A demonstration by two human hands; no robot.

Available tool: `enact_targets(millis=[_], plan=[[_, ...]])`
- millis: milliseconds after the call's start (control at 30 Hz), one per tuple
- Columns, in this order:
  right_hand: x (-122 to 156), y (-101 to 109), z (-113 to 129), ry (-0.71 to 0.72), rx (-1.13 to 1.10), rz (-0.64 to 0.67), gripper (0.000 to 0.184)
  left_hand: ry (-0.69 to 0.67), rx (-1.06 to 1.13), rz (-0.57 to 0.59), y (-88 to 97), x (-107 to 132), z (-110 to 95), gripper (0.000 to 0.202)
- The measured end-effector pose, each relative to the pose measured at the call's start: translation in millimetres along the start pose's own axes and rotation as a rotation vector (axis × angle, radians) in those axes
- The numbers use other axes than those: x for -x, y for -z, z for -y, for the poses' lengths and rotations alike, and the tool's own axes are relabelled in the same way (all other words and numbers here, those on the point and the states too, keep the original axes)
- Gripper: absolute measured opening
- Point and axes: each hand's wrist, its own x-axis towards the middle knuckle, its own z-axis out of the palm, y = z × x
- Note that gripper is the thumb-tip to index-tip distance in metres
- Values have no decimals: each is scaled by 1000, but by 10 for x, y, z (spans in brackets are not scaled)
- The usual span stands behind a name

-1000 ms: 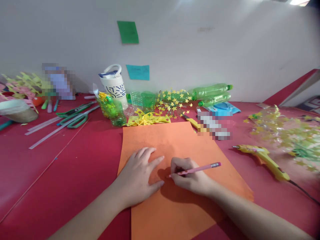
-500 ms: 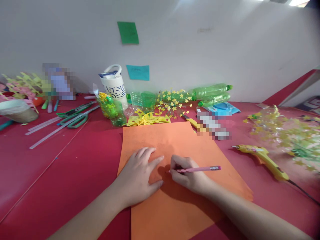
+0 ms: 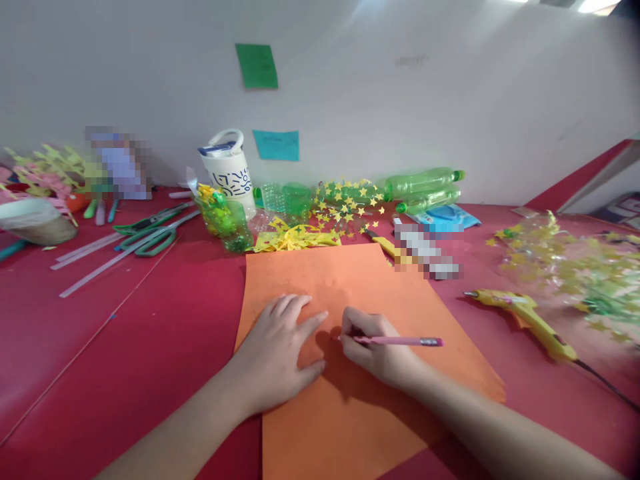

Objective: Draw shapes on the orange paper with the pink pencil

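Observation:
A large orange sheet of paper (image 3: 350,280) lies on the red table (image 3: 150,333) in front of me. My left hand (image 3: 277,350) rests flat on the sheet's left part, fingers spread. My right hand (image 3: 377,350) is closed on a pink pencil (image 3: 405,341), its tip touching the paper just right of my left hand's fingers, its eraser end pointing right.
A yellow glue gun (image 3: 525,317) with its cord lies right of the sheet. Behind the sheet stand a white jug (image 3: 227,170), green plastic bottles (image 3: 425,187), cut cups and yellow star pieces (image 3: 345,200). Green scissors (image 3: 150,230) and sticks lie at the left.
The pencil's eraser end has dropped lower, from tilted up to nearly level, as my right hand shifted slightly. My left hand has stayed in place.

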Motion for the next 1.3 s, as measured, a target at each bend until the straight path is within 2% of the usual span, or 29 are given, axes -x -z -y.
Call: enact_targets(millis=[567, 1300], plan=[[-1, 41, -5, -22, -99, 83, 16, -1, 5, -4, -1, 0, 4, 54], [24, 31, -3, -3, -62, 128, 15, 0, 2, -2, -3, -7, 11, 57]])
